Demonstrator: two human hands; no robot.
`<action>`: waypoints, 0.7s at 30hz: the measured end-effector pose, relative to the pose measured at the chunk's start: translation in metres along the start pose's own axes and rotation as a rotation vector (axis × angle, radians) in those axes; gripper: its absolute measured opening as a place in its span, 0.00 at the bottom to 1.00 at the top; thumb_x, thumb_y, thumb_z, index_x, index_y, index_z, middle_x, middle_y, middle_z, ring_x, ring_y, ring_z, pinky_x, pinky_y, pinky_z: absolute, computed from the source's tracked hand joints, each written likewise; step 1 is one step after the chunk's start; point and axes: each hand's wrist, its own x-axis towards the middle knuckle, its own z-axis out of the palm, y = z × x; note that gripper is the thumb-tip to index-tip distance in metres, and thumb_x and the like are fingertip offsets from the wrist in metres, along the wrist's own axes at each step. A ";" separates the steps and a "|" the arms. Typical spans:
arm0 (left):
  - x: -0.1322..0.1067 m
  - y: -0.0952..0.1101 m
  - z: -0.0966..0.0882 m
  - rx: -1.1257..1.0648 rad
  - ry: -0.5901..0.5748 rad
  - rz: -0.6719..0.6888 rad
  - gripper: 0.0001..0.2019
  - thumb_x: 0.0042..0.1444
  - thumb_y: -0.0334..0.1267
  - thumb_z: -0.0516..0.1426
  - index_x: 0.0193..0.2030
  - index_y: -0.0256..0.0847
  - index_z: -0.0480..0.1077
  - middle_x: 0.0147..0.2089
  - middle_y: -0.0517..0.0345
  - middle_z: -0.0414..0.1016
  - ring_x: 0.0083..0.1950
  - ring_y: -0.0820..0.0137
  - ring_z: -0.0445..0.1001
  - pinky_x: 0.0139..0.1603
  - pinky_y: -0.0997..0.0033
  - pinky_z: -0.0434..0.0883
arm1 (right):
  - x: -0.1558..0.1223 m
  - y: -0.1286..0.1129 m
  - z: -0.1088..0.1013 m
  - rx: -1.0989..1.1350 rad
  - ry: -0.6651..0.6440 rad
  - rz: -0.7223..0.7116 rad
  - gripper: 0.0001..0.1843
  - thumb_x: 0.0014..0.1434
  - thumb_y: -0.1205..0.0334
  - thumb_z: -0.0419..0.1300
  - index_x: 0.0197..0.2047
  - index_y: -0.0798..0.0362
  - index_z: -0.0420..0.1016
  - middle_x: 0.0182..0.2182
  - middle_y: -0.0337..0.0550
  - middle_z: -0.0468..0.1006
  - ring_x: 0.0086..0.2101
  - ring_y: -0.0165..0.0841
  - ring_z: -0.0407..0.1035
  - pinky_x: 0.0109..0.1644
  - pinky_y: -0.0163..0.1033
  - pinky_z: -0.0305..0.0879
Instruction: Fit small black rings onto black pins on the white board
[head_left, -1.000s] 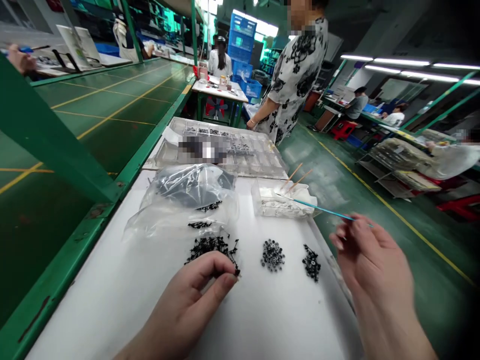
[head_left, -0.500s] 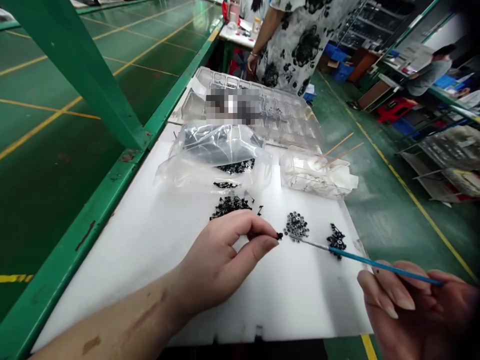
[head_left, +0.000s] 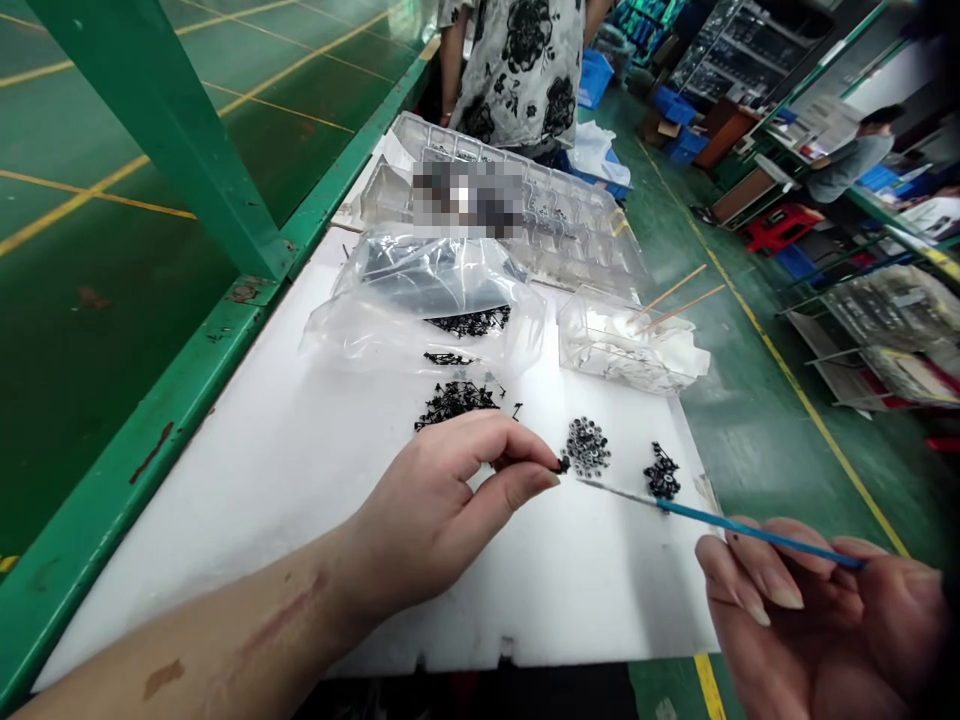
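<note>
My left hand (head_left: 442,510) pinches a small black part (head_left: 562,465) between thumb and forefinger, above the white board (head_left: 525,590). In my right hand (head_left: 817,600) is a thin blue stick (head_left: 750,527) with a narrow grey tip, which points at the small part and looks a little apart from it. Just beyond the fingertips lies a pile of small round black-and-grey rings (head_left: 588,447). A cluster of black parts (head_left: 663,472) rests to the right, behind the stick. Behind my left hand is a heap of black parts (head_left: 457,400), partly hidden by it.
A clear plastic bag (head_left: 427,290) holding more black parts lies farther back. Right of it, a clear box (head_left: 630,345) contains white tissue and two thin wooden sticks. A compartmented tray (head_left: 585,235) stands behind. A person (head_left: 517,75) stands beyond it; a green frame (head_left: 225,350) runs along the left.
The view has shifted slightly. The person beyond the tray has moved to the left. My hands keep the same grips, and the stick's tip remains close to the small black part.
</note>
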 end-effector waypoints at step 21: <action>-0.002 0.000 0.001 -0.006 -0.041 0.088 0.06 0.73 0.27 0.62 0.43 0.41 0.78 0.43 0.59 0.86 0.43 0.71 0.83 0.46 0.76 0.76 | -0.004 -0.003 0.016 0.056 0.090 0.069 0.17 0.70 0.50 0.71 0.32 0.48 0.78 0.32 0.37 0.68 0.30 0.28 0.63 0.30 0.38 0.67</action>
